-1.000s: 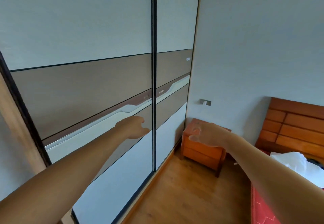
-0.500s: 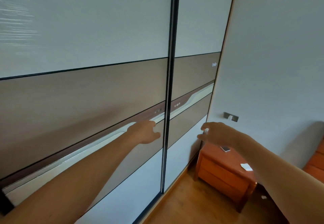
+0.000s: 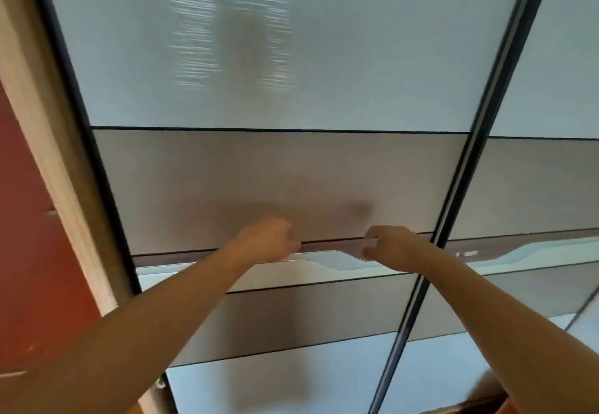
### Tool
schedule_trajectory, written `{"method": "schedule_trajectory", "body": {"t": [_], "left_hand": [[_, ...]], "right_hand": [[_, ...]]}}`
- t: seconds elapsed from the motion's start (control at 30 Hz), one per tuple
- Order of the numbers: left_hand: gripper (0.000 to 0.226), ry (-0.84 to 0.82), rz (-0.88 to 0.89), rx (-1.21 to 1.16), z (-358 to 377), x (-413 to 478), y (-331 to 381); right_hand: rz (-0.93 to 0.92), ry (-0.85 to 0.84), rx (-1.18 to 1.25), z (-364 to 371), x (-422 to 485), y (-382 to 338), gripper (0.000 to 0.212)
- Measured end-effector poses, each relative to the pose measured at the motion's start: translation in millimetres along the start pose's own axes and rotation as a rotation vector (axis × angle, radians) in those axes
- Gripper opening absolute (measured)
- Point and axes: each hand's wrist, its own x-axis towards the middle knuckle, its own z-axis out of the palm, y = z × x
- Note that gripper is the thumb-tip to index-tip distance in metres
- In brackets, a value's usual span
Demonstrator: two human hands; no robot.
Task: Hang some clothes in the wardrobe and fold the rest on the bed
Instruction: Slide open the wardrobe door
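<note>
1. Two sliding wardrobe doors of pale grey and taupe matte panels: one fills the middle, and the second runs off the right edge.
2. One dark metal upright strip, between the two doors.
3. Two wavy white-and-brown handle bands, one across each door.
4. Two bare hands, the left hand and the right hand, both at the middle door's band.
5. One light wooden upright post, at the wardrobe's left edge.
6. One reddish-brown wooden panel, beyond that post.
7. One streaked bright reflection, in the upper grey panel.
</note>
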Motion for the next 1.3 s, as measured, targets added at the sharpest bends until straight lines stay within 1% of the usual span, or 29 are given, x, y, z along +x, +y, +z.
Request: {"method": "schedule_trajectory", "body": {"t": [0.07, 0.17, 0.2, 0.3, 0.37, 0.47, 0.57, 0.63, 0.7, 0.77, 0.83, 0.87, 0.93, 1.03, 1.13, 1.2, 1.3], "left_hand": [[0.055, 0.016, -0.093, -0.017, -5, -5, -10], [0.048, 0.083, -0.211, -0.022, -15, -19, -24], [0.046, 0.114, -0.24, -0.03, -18, -23, -30], [0.052, 0.167, -0.338, -0.059, -25, -37, -43], [0.057, 0.185, -0.377, -0.043, -30, -43, -50], [0.057, 0.225, -0.374, -0.03, -37, -45, -63], [0.062, 0.313, -0.368, -0.037, -47, -46, -80], [0.064, 0.438, -0.357, -0.069, -55, -48, -91], [0.065, 0.603, -0.347, -0.133, -63, -52, -103], [0.067, 0.741, -0.348, -0.203, -73, -55, -118], [0.07, 0.823, -0.361, -0.271, -80, -60, -135], [0.073, 0.849, -0.37, -0.307, -83, -61, -144], [0.082, 0.876, -0.389, -0.358, -87, -63, -161], [0.099, 0.857, -0.423, -0.41, -90, -59, -188], [0.113, 0.815, -0.44, -0.509, -96, -45, -210], [0.117, 0.81, -0.481, -0.472, -94, -35, -214], [0.122, 0.865, -0.499, -0.425, -84, -24, -213]], "right_hand": [[-0.084, 0.021, 0.024, -9, 20, -7, 0.047], [-0.186, 0.027, 0.09, -11, 42, -22, 0.045], [-0.214, 0.026, 0.099, -10, 48, -29, 0.047], [-0.28, 0.022, 0.08, -3, 59, -48, 0.052], [-0.318, 0.036, 0.003, 0, 65, -57, 0.048], [-0.34, 0.071, -0.059, -6, 68, -72, 0.041], [-0.373, 0.192, -0.092, -19, 69, -94, 0.036], [-0.446, 0.313, -0.106, -32, 69, -114, 0.032], [-0.578, 0.42, -0.109, -48, 70, -139, 0.029], [-0.723, 0.552, -0.16, -62, 76, -166, 0.038], [-0.786, 0.71, -0.282, -72, 84, -195, 0.057], [-0.768, 0.748, -0.354, -77, 88, -210, 0.069], [-0.687, 0.77, -0.475, -81, 99, -236, 0.093], [-0.573, 0.778, -0.525, -76, 114, -262, 0.117], [-0.509, 0.792, -0.539, -68, 127, -266, 0.124], [-0.516, 0.774, -0.541, -68, 133, -264, 0.122], [-0.503, 0.764, -0.533, -69, 136, -260, 0.121]]}}
